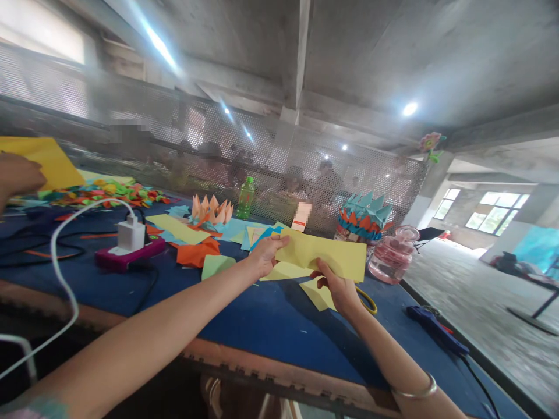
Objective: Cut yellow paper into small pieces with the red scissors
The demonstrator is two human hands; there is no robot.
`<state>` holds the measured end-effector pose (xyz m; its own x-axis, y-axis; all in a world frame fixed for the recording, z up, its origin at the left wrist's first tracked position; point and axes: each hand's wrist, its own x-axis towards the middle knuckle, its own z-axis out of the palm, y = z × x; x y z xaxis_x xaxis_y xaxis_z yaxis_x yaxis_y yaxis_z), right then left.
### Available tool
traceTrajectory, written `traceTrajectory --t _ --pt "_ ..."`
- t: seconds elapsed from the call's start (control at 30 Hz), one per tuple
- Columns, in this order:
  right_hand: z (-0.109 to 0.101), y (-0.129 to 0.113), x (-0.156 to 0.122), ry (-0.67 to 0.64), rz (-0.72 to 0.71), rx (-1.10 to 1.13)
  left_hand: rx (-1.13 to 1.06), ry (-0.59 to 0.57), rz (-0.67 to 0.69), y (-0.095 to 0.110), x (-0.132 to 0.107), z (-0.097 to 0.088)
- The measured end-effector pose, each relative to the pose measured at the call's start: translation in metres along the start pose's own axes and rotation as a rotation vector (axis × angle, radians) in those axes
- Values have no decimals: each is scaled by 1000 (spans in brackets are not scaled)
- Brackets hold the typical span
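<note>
As the left hand [263,257] and the right hand [336,285] close on a folded pale yellow paper sheet [321,253], the two hands are just apart, the left clamped on the sheet's left side and the right on its lower edge, with the sheet held above the blue work table [271,326] near its far side. A silver bangle [414,390] circles the right wrist. Just past the right hand at 3 o'clock, a yellow ring handle [367,301] shows from beneath the paper, with a blue glue gun [437,329] lying further off at 4 o'clock and a pink glass jar [391,256] at 2 o'clock. A teal and orange folded paper crown [362,215] stands at 1 o'clock, while a peach paper lotus [209,210] and a green plastic bottle [246,198] are at 11 o'clock. Near the left hand at 9 o'clock lie an orange paper scrap [196,253] and a mint green paper square [217,266]. Further along at 9 o'clock, a white charger [131,233] sits on a magenta power bank [128,256], beyond which another person's hand [17,174] holds a bright yellow paper sheet [43,160] above a heap of colourful paper strips [96,192]
</note>
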<state>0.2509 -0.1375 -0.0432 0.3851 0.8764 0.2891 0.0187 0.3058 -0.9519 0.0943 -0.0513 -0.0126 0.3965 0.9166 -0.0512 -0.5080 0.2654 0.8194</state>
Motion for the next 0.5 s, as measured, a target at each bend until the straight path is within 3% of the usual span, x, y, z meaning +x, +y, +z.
traceTrajectory --t 0.1,0.3,0.5 --pt "-1 2 0 -43 -25 -71 -5 13 9 0 -1 1" --pt "-5 8 1 -170 -115 -493 -27 -6 32 -2 0 2" --pt "-5 6 -1 -169 -132 -662 -36 -25 12 -2 -2 2"
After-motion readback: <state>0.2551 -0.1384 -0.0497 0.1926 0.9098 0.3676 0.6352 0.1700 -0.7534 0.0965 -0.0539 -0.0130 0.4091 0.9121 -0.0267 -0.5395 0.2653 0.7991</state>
